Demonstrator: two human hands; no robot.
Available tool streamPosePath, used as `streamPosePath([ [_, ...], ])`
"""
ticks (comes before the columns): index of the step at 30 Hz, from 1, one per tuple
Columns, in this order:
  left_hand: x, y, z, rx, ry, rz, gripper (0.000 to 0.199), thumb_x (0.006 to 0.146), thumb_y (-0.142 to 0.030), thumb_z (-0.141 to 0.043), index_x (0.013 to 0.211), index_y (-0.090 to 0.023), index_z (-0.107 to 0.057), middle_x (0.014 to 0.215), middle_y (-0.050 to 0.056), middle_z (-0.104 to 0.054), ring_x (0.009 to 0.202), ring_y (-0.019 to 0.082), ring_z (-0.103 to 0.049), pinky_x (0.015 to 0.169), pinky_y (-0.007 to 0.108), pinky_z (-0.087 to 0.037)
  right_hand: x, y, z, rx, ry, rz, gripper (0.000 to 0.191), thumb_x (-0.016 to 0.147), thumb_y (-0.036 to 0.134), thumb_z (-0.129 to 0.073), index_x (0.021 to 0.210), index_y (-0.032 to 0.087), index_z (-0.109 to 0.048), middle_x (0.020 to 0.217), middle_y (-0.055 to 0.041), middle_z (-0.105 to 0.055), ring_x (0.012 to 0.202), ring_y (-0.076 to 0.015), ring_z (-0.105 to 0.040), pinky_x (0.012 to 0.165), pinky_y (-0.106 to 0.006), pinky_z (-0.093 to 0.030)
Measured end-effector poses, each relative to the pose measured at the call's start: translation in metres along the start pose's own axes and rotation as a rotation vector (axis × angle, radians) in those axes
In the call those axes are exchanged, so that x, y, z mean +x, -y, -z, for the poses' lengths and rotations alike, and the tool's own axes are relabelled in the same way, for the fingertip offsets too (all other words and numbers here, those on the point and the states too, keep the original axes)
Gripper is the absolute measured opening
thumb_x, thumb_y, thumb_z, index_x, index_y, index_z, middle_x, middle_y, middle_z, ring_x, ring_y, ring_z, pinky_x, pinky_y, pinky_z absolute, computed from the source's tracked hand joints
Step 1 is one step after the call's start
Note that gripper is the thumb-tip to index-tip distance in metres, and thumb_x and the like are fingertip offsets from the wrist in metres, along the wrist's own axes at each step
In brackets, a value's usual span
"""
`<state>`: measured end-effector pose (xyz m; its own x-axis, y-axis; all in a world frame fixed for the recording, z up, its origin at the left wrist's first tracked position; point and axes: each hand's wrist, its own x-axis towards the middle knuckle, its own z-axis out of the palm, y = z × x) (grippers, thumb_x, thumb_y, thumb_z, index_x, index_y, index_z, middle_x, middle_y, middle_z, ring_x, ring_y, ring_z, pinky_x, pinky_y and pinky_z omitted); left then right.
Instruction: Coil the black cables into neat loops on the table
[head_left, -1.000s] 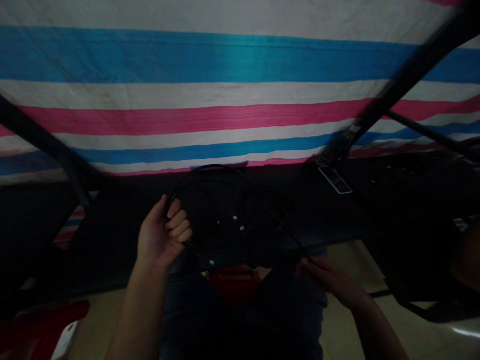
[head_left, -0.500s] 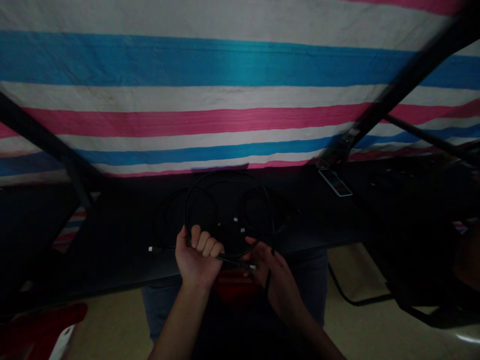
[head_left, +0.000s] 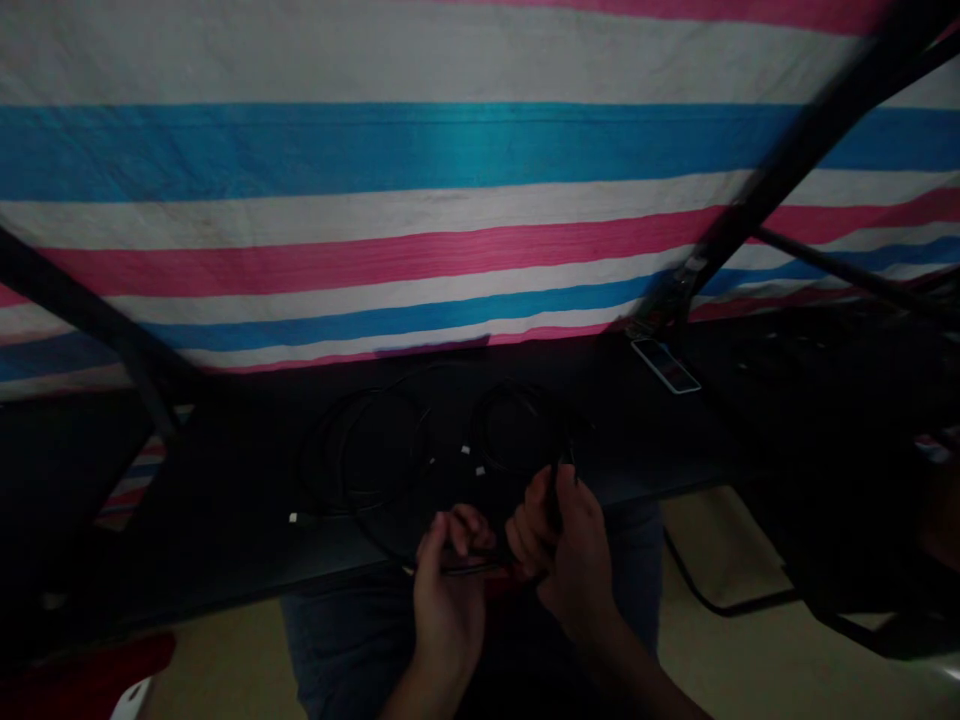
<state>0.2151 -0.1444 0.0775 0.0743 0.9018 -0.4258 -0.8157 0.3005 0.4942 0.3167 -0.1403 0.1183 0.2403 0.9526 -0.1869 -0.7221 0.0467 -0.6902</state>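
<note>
A black cable stretches between my two hands, low over the table's near edge. My left hand is closed around one section with its fingers curled, palm partly up. Opposite it, my right hand makes a fist around the cable, and a dark strand rises above its thumb. Beyond my hands lie two loosely coiled black cables, a left coil and a right coil. Pale plugs show beside them, one plug at the left and another plug near the middle. Dim light hides finer detail.
The dark table runs across in front of me. A phone lies at its back right, near a slanted black frame bar. Behind hangs a striped sheet. Red fabric is at lower left.
My left hand has moved right and down, closer to my right hand. My right hand has gone from loosely spread fingers to a fist. The raised cable loop has dropped lower.
</note>
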Motion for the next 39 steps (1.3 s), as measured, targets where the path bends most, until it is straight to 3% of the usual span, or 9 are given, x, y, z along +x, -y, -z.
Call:
streamPosePath([
  [5,0.017,-0.042,0.044,0.135,-0.143,-0.097,0.042,0.065,-0.046,-0.087,0.093,-0.022,-0.067,0.086,0.001,-0.066,0.067,0.015,-0.059,0.062,0.028,-0.052,0.007,0.026,0.014,-0.333,0.237,-0.187,0.048,0.089,0.062,-0.066,0.073,0.018,-0.061,0.042,0.0128,-0.032,0.032,-0.0034,-0.021,0.032,-0.016,-0.021],
  [8,0.033,-0.084,0.056,0.464,-0.115,-0.179,0.045,0.063,-0.039,-0.090,0.097,-0.024,-0.066,0.092,0.002,-0.071,0.058,0.013,-0.057,0.056,0.026,-0.050,0.008,0.039,0.021,-0.595,0.405,-0.283,0.044,0.094,0.059,-0.060,0.079,0.018,-0.063,0.045,0.0114,-0.035,0.035,-0.0046,-0.024,0.035,-0.018,-0.021],
  [12,0.029,-0.117,0.042,1.105,0.153,-0.194,0.043,0.063,-0.030,-0.090,0.102,-0.022,-0.073,0.105,0.009,-0.074,0.086,0.023,-0.070,0.078,0.032,-0.057,0.008,0.048,0.020,-0.961,0.635,-0.216,0.032,0.099,0.042,-0.056,0.080,0.019,-0.067,0.060,0.0049,-0.050,0.051,-0.0079,-0.042,0.048,-0.021,-0.032],
  [17,-0.002,-0.102,0.000,1.493,0.721,-0.247,0.058,0.075,-0.024,-0.082,0.130,-0.035,-0.068,0.130,0.009,-0.068,0.120,0.032,-0.063,0.103,0.046,-0.050,0.010,0.044,0.012,-1.151,0.842,-0.119,0.021,0.095,0.031,-0.063,0.080,0.021,-0.074,0.067,0.0019,-0.064,0.062,-0.0132,-0.056,0.053,-0.024,-0.036],
  [20,-0.008,-0.080,-0.018,1.463,0.786,-0.277,0.070,0.075,-0.026,-0.084,0.141,-0.036,-0.059,0.134,0.011,-0.066,0.119,0.033,-0.064,0.100,0.049,-0.052,0.014,0.039,0.010,-1.048,0.805,-0.187,0.021,0.097,0.031,-0.059,0.091,0.021,-0.076,0.079,-0.0012,-0.072,0.074,-0.0173,-0.065,0.062,-0.027,-0.046],
  [26,0.000,-0.050,-0.023,1.411,0.592,-0.520,0.071,0.068,-0.038,-0.090,0.134,-0.033,-0.064,0.143,0.011,-0.059,0.126,0.037,-0.059,0.104,0.054,-0.049,0.022,0.032,0.018,-0.850,0.576,-0.250,0.022,0.093,0.041,-0.066,0.100,0.021,-0.069,0.089,-0.0023,-0.070,0.081,-0.0179,-0.064,0.067,-0.028,-0.050],
  [30,-0.005,-0.038,-0.017,1.432,0.546,-0.641,0.041,0.077,-0.034,-0.084,0.117,-0.031,-0.073,0.120,0.010,-0.071,0.110,0.033,-0.065,0.092,0.045,-0.053,0.024,0.028,0.022,-0.691,0.299,-0.252,0.042,0.096,0.063,-0.054,0.113,0.025,-0.055,0.088,0.0009,-0.065,0.064,-0.0116,-0.057,0.052,-0.022,-0.040],
  [34,-0.009,-0.031,-0.022,1.481,0.568,-0.472,0.024,0.080,-0.033,-0.080,0.103,-0.028,-0.077,0.096,0.008,-0.074,0.078,0.027,-0.068,0.069,0.034,-0.050,0.026,0.023,0.020,-0.718,0.282,-0.265,0.057,0.092,0.072,-0.051,0.122,0.024,-0.055,0.100,-0.0033,-0.067,0.071,-0.0131,-0.060,0.061,-0.026,-0.045],
  [39,-0.006,-0.037,-0.039,1.251,0.478,-0.306,0.023,0.064,-0.020,-0.090,0.081,-0.023,-0.075,0.075,0.004,-0.066,0.057,0.019,-0.053,0.055,0.027,-0.034,0.030,0.010,0.017,-0.684,0.342,-0.302,0.064,0.090,0.077,-0.046,0.124,0.025,-0.060,0.100,-0.0042,-0.068,0.080,-0.0172,-0.063,0.070,-0.030,-0.048],
])
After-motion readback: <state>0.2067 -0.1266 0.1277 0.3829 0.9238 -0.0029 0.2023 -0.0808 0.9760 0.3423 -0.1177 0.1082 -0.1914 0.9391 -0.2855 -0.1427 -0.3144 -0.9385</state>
